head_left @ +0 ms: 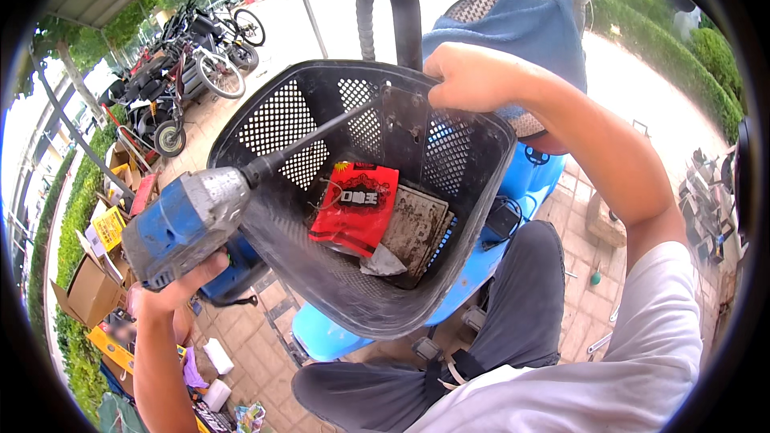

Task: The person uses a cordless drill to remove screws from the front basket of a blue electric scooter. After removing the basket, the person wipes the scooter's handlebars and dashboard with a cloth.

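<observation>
My left hand [186, 282] is wrapped round the handle of a worn blue and grey cordless impact driver [186, 220]. Its long dark shaft [317, 136] reaches across the inside of a black plastic basket [353, 305], with the tip near a metal plate [403, 112] on the basket's back wall. My right hand [473, 76] grips the basket's far right rim, its fingertips partly hidden behind it. Inside the basket lie a red packet [355, 212], a dirty flat brownish piece [415, 224] and a small pale scrap [383, 263].
The basket is at the front of a bright blue scooter [329, 335], with a blue cloth [521, 36] over its seat. Cardboard boxes [90, 285] and litter lie at left, parked bikes [216, 72] farther off. Loose tools [600, 342] lie on the paving at right.
</observation>
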A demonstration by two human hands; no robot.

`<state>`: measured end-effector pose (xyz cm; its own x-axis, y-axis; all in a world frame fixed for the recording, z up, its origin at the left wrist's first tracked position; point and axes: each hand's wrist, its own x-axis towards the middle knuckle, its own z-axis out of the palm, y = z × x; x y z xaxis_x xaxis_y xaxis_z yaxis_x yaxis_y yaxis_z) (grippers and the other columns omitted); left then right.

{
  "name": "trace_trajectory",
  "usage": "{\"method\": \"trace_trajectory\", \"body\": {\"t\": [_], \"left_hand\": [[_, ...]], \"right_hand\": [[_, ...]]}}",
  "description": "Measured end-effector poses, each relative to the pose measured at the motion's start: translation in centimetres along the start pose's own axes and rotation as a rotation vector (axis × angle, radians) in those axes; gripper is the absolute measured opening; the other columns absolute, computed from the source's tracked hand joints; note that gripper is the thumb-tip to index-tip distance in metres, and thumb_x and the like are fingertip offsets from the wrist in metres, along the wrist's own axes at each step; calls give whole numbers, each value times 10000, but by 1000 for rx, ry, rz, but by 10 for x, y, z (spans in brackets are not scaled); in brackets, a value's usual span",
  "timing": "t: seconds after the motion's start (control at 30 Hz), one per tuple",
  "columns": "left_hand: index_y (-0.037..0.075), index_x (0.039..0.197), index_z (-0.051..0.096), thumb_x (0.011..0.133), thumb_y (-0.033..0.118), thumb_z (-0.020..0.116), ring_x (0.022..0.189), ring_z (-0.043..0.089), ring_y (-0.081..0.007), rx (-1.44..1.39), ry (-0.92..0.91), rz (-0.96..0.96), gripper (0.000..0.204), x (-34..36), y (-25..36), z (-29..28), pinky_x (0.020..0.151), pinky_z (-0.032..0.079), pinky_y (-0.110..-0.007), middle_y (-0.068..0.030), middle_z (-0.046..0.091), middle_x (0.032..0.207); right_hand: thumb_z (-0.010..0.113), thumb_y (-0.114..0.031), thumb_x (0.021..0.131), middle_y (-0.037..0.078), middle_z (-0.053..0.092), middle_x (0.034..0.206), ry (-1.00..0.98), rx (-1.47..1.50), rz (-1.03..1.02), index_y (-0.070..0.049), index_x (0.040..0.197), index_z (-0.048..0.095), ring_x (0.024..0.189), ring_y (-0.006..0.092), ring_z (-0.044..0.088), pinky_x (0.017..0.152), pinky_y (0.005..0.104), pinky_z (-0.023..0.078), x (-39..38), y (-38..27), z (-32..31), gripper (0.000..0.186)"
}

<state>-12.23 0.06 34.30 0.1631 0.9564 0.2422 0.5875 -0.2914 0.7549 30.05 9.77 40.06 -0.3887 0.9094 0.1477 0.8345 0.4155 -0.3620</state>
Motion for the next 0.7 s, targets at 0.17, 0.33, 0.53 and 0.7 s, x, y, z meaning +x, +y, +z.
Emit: {"method": "trace_trajectory", "body": {"t": [0.17, 0.33, 0.53, 0.7], "left_hand": [[7, 1027, 584, 643, 132, 814, 647, 593, -170, -424, 29, -96, 465, -43, 20, -5, 580, 496, -283, -72, 615, 826], [32, 1010, 623, 699, 103, 781, 812, 609, -165, -52, 113, -71, 356, -49, 20, 1, 732, 495, -306, -52, 647, 908], [52, 1059, 641, 721, 76, 763, 891, 614, -156, 234, 63, 160, 360, -40, 20, 3, 794, 490, -306, -43, 670, 992], [50, 1044, 648, 700, 73, 765, 898, 623, -172, 214, -9, 56, 364, -26, 37, 8, 802, 490, -313, -59, 669, 1017]], "right_hand": [[558, -113, 737, 129, 597, 607, -11, -44, 41, 83, 790, 621, 546, 193, 585, 539, 336, 459, 2, -5, -3, 212], [550, -104, 745, 111, 583, 587, -11, -32, 54, 71, 755, 615, 538, 171, 580, 528, 323, 456, 0, -2, -1, 187], [544, -100, 754, 102, 575, 587, 10, -17, 54, 76, 767, 615, 529, 171, 564, 525, 327, 449, -1, -6, -1, 191], [546, -107, 759, 105, 577, 593, -3, -17, 49, 75, 793, 624, 536, 175, 565, 533, 332, 452, -2, -6, -2, 201]]}}
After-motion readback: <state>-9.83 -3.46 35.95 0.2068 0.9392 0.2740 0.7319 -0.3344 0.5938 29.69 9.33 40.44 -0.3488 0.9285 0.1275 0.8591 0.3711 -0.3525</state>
